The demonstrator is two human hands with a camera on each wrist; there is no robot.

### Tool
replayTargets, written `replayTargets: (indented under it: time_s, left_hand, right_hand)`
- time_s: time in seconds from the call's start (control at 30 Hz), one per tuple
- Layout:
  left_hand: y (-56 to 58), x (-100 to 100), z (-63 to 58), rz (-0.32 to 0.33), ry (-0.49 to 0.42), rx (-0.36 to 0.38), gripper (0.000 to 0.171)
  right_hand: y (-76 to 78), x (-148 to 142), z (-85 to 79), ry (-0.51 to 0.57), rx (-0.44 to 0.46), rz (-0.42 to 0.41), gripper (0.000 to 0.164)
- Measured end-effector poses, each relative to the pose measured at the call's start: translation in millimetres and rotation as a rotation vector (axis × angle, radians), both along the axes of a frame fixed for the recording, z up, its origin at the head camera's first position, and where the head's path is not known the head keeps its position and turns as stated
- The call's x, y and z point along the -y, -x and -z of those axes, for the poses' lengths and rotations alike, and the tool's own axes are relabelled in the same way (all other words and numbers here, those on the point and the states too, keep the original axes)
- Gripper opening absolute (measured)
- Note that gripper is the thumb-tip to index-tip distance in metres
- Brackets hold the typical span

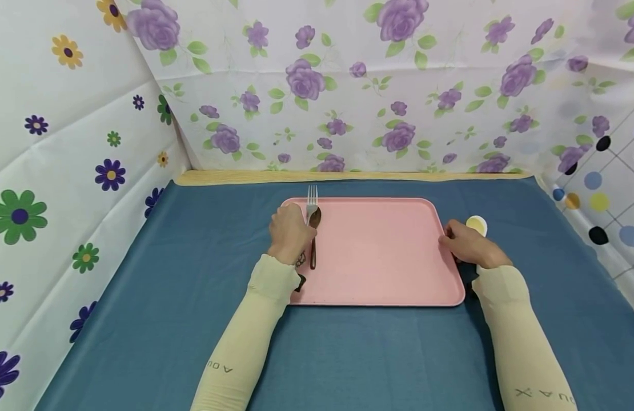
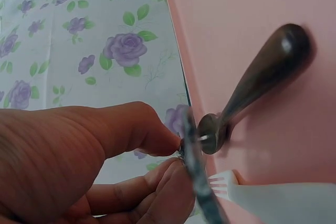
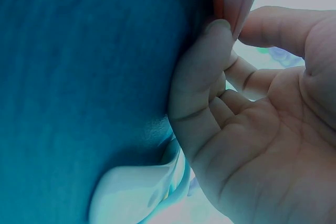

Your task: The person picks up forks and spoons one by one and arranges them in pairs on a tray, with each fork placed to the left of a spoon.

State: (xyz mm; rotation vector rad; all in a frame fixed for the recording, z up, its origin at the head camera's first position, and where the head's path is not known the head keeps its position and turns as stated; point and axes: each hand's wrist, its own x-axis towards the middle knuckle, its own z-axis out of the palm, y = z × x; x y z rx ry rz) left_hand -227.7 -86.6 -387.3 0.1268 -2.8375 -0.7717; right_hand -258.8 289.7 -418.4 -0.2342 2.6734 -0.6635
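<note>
My left hand (image 1: 291,231) is over the left part of the pink tray (image 1: 378,254). Its thumb and fingers pinch a slim grey mottled piece (image 2: 200,182), seen edge-on and blurred; I cannot tell its kind. A brown-handled spoon (image 2: 268,72) lies on the tray close by, its bowl toward the far edge. Beside it is a white fork (image 2: 278,198); in the head view, fork tines (image 1: 312,195) reach past the tray's far rim. At the right rim my right hand (image 1: 468,245) pinches the tray between thumb and index finger, its other fingers curled.
A small white rounded container (image 1: 477,225), yellowish inside, stands just behind the right hand. Blue cloth (image 1: 368,359) covers the table around the tray. Flower-printed sheets (image 1: 348,131) rise behind and at the left, a dotted one (image 1: 612,200) at the right.
</note>
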Motion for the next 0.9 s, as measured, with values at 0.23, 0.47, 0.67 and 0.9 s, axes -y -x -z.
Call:
replayTargets:
  time_s: [0.23, 0.47, 0.67, 0.9]
  left_hand:
    - [0.3, -3.3, -0.4, -0.002, 0.012, 0.02, 0.036]
    - [0.1, -7.0, -1.8, -0.004, 0.0, 0.019, 0.031]
    - [0.7, -10.5, -0.7, 0.008, -0.013, -0.005, 0.025]
    - [0.9, -14.2, 0.3, 0.005, -0.005, -0.008, 0.034]
  right_hand:
    - [-0.7, 0.0, -0.3, 0.002, 0.01, 0.005, 0.025]
    - [-0.6, -1.2, -1.0, 0.016, 0.005, -0.004, 0.025]
    - [-0.3, -2.2, -0.6, 0.016, -0.003, -0.004, 0.024]
    - [-0.7, -0.7, -0.3, 0.026, 0.016, 0.005, 0.023]
